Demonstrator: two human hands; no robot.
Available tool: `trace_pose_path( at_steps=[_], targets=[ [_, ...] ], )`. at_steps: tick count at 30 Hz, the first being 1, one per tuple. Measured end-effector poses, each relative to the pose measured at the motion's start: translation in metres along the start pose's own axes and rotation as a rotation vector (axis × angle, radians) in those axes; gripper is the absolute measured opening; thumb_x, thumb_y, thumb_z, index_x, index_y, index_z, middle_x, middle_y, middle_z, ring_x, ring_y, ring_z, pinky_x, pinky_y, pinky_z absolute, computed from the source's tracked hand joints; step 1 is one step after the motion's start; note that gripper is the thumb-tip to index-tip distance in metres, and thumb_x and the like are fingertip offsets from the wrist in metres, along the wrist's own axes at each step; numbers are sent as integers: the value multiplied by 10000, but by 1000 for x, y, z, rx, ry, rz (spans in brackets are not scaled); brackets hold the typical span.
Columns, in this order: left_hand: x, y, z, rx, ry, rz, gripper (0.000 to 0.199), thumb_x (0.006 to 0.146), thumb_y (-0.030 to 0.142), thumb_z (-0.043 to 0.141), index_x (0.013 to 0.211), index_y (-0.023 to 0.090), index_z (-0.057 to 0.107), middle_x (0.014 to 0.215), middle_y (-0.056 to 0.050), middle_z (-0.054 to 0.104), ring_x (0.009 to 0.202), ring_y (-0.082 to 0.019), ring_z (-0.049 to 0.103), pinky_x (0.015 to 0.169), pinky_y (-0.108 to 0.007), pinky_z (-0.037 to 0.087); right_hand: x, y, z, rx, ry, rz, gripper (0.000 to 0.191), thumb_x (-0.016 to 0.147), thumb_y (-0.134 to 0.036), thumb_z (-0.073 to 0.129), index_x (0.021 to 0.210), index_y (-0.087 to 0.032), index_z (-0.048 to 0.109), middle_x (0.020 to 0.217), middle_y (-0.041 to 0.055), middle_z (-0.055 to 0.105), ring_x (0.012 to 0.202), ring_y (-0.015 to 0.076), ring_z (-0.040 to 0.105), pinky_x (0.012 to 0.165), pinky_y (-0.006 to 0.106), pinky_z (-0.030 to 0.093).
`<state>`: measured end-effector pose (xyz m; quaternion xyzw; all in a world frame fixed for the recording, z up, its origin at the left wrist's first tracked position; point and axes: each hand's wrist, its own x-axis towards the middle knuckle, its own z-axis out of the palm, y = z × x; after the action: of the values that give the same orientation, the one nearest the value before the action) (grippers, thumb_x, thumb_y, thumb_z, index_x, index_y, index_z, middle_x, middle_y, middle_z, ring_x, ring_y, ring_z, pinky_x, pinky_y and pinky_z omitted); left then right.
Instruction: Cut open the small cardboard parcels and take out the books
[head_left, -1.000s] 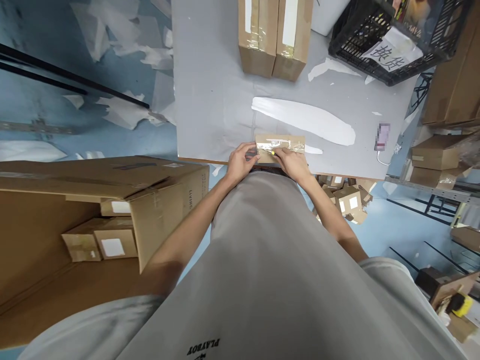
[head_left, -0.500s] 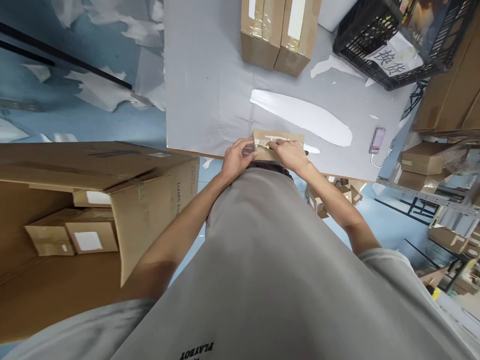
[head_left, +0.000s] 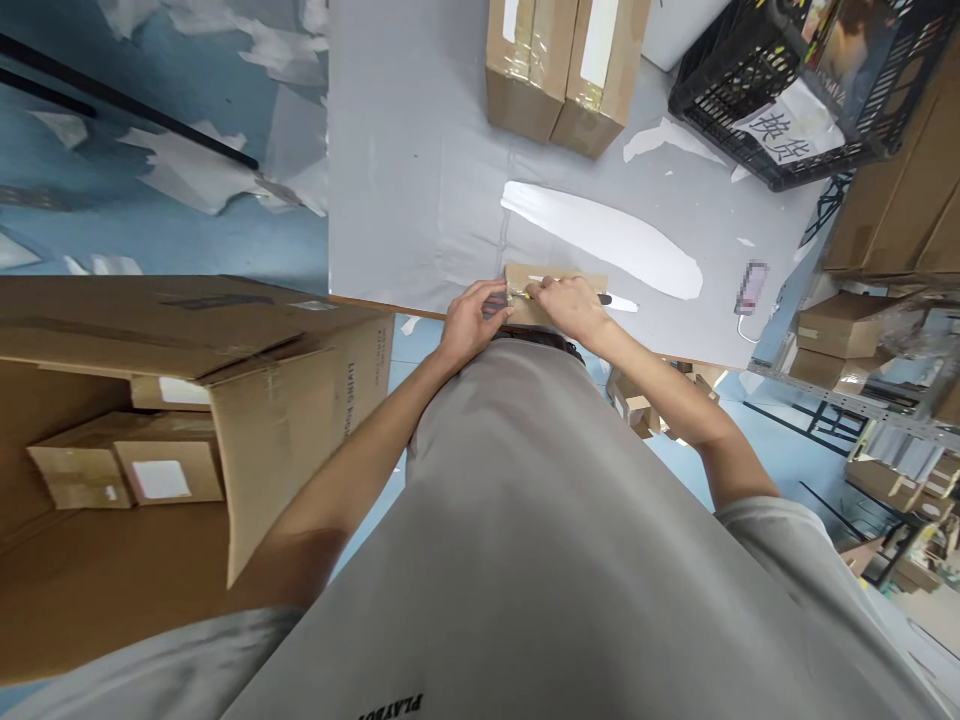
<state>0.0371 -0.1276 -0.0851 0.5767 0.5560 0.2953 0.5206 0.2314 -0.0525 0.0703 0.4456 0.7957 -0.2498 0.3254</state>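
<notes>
A small cardboard box with clear tape lies at the near edge of the grey table. My left hand is at its left end, fingers and thumb pressed around that end. Over the box, my right hand is closed on a slim cutter; its dark end sticks out to the right and a yellow bit shows by the fingertips, near the taped left part. A long white paper strip lies just beyond the box.
Two taped cartons stand at the table's far side, with a black crate to their right. A pinkish blurred item lies at the right. Left of my body, a large open carton holds smaller boxes.
My right hand has shifted slightly left along the box with the cutter, whose dark end shows more. My left hand stays at the left end. The view has moved a little.
</notes>
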Motion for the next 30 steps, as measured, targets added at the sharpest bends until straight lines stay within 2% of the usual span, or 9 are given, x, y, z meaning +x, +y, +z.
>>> trace_pose_path(
  at_steps=[5,9,13,15,20,22,26,28,30],
  targets=[
    [0,14,0,82,-9,-38,386,975,331,741,1341,224,802,1517,-101,775,1024,-244,818,967,-400,700,-1,6,4,-45,5,26,470,1152,-66,394,1484,-119,722,1394,274,800,1306,353,792,1060,438,563],
    [2,24,0,127,-9,-105,376,963,271,743,1330,225,811,1468,-96,791,1004,-244,827,935,-379,697,-31,40,18,-122,-66,165,504,1121,-33,389,1490,-94,728,1376,289,806,1278,348,804,989,413,568],
    [6,29,3,108,-18,-134,369,941,282,755,1297,211,824,1410,-101,809,977,-249,832,880,-359,693,-70,78,41,-133,-136,307,555,1112,-10,369,1554,-138,681,1380,262,800,1231,320,810,913,376,523],
    [8,29,6,105,-34,-132,357,932,282,753,1273,208,831,1384,-99,819,969,-248,833,896,-353,687,-82,88,53,-127,-130,317,529,1147,-51,361,1569,-158,662,1385,244,795,1218,313,806,882,366,496],
    [13,29,8,86,-43,-147,390,904,278,752,1278,207,835,1400,-100,813,970,-242,838,940,-347,677,-102,102,74,-71,-40,321,436,1251,-319,376,1525,-212,698,1360,190,805,1182,300,791,857,355,470],
    [13,27,7,68,-44,-155,406,893,286,756,1281,201,840,1405,-104,812,966,-243,841,931,-350,678,-115,109,84,-33,0,377,425,1244,-332,410,1523,-225,712,1342,186,814,1155,296,791,869,352,474],
    [13,21,2,10,-26,-195,437,880,310,765,1296,205,845,1431,-108,810,995,-252,848,869,-331,680,-130,126,121,252,215,490,397,1207,-367,498,1459,-222,769,1330,176,833,1135,307,791,902,353,519],
    [13,16,-1,-12,-6,-232,447,861,317,781,1288,202,851,1399,-108,827,1006,-262,851,853,-329,681,-119,128,145,587,395,536,417,1193,-467,522,1301,-187,812,1246,163,860,1064,287,794,873,331,546],
    [13,10,-6,-30,24,-279,455,836,306,795,1272,193,859,1302,-103,859,1023,-277,856,898,-351,687,-95,121,166,994,517,597,530,1159,-626,545,1062,-168,795,1051,143,865,864,233,777,780,296,555]
  ],
)
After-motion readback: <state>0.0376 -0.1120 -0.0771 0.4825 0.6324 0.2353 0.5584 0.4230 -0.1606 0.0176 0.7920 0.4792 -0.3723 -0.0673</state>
